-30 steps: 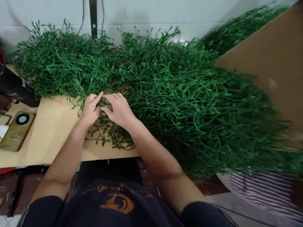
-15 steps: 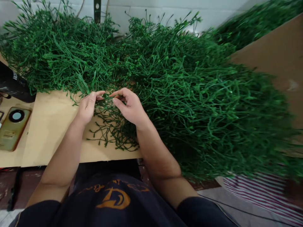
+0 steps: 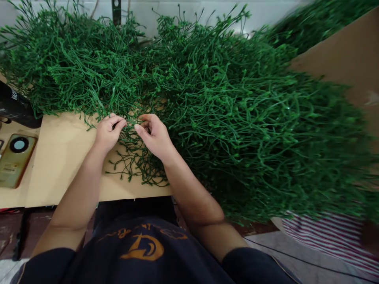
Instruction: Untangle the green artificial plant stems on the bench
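Note:
Green artificial stems with small lighter tips form a large tangled heap point(image 3: 237, 114) across the back and right of the cardboard-coloured work surface point(image 3: 62, 157). My left hand point(image 3: 110, 130) is closed in a pinch at the heap's front edge, and a thin green piece seems to be between its fingertips. Just to its right, my right hand point(image 3: 154, 134) has thumb and forefinger curled close together by the stems; what they hold, if anything, is too small to make out. Below and between both hands lies a looser bunch of darker stems point(image 3: 130, 165).
At the left lie a phone point(image 3: 18, 159) and a black cylindrical object point(image 3: 17, 106). A brown cardboard panel point(image 3: 334, 51) rises at the right. Striped red-and-white cloth point(image 3: 322, 236) shows at the lower right, near a dark cable.
My left hand's fingers have closed from a more extended pose into a pinch. My right hand has shifted slightly left. The whole view has moved a little.

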Motion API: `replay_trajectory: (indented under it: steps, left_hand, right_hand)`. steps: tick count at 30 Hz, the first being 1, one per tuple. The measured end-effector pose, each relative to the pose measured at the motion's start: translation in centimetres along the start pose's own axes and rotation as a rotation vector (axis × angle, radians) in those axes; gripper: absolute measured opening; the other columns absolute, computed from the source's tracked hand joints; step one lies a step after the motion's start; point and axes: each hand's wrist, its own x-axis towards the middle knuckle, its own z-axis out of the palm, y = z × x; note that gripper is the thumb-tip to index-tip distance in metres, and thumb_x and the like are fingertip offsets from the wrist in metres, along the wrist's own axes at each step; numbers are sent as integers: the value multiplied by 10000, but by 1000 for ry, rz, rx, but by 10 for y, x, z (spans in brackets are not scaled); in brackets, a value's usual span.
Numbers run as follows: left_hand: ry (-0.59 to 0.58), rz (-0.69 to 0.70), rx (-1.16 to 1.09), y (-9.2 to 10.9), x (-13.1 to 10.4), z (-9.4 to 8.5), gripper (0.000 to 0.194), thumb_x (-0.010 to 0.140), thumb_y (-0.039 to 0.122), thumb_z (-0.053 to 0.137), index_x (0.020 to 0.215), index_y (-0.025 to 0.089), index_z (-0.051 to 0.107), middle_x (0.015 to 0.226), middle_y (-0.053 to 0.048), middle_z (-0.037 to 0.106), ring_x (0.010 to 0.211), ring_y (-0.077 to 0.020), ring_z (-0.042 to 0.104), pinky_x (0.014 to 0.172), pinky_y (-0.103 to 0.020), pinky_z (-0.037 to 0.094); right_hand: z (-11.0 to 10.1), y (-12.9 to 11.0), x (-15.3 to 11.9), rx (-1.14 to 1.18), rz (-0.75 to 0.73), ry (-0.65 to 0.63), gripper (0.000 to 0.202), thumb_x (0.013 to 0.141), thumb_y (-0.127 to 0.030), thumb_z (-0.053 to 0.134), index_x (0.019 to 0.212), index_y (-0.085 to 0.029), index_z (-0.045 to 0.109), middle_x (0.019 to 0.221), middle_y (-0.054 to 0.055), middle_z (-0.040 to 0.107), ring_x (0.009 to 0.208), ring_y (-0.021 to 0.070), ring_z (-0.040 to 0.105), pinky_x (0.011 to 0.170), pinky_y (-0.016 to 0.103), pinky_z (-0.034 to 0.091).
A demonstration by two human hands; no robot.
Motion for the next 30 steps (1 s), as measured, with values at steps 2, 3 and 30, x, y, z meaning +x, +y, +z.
replay_trajectory:
  steps: [2,3,30]
  left_hand:
    - [21,-6,8,-1,0,0,192,785,290,517,642,182,585,654,-9,534,698,-155,492,734,-291,381]
    - [33,-9,0,-2,0,0,196,792,292,509,645,181,577,663,-11,540,708,-156,497,736,-287,383]
    - [37,15,-24,-14,0,7,224,825,331,437,666,181,485,609,10,478,593,-114,435,586,-234,346]
  right_hand:
    - [1,3,-1,-26,-8,0,378,803,-519,501,990,-200,423,775,25,541,692,130,519,635,292,447]
    - [1,3,-2,-62,-23,18,377,814,-520,485,1001,-199,421,819,41,547,738,142,531,661,305,457]
    - [11,-20,-17,-482,-272,99,246,877,-306,457,702,-194,590,885,35,629,919,179,472,827,353,365]
